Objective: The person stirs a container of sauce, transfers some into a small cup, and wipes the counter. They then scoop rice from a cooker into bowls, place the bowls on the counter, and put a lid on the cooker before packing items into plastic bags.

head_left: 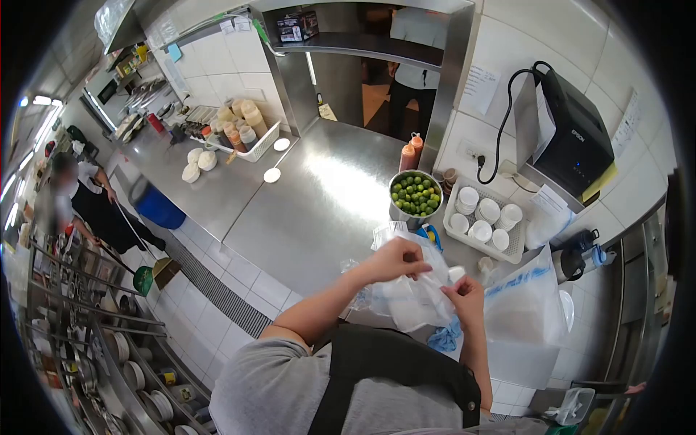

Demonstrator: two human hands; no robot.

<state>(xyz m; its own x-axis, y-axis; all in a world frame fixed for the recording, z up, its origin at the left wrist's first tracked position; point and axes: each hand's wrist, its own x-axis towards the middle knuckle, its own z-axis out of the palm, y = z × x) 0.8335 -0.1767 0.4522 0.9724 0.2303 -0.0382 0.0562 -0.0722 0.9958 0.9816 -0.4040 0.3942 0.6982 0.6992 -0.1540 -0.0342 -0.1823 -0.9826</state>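
Left hand: the left hand (397,261) is gripping the top of a crumpled clear plastic bag (415,303), with its fingers curled down and closed on the film.
Right hand: the right hand (465,296) is clamping the bag's right edge, with the fingers folded shut around it.
Hands together: both hands are sitting close to each other, each one pinching its own side of the bag.
Bag: it is hanging between the hands above the near edge of the shiny stainless steel counter (319,210). Something white is showing through it, too blurred to tell what.
Below the bag: a scrunched blue piece (444,338) is lying just under the right hand.
Right of the hands: a large clear plastic sack with blue print (528,301) is standing just beside the right hand.
Behind the hands: a round steel pot of green limes (415,194) is sitting on the counter. A white slotted plastic tray of small white cups (516,250) is lying beside it.
Further back: two orange squeeze bottles (410,154) are standing by the steel pass window, and a black receipt printer (578,134) is sitting against the tiled wall.
Far left: another person in a dark apron (94,206) is holding a long-handled green dustpan (143,279) on the tiled floor.
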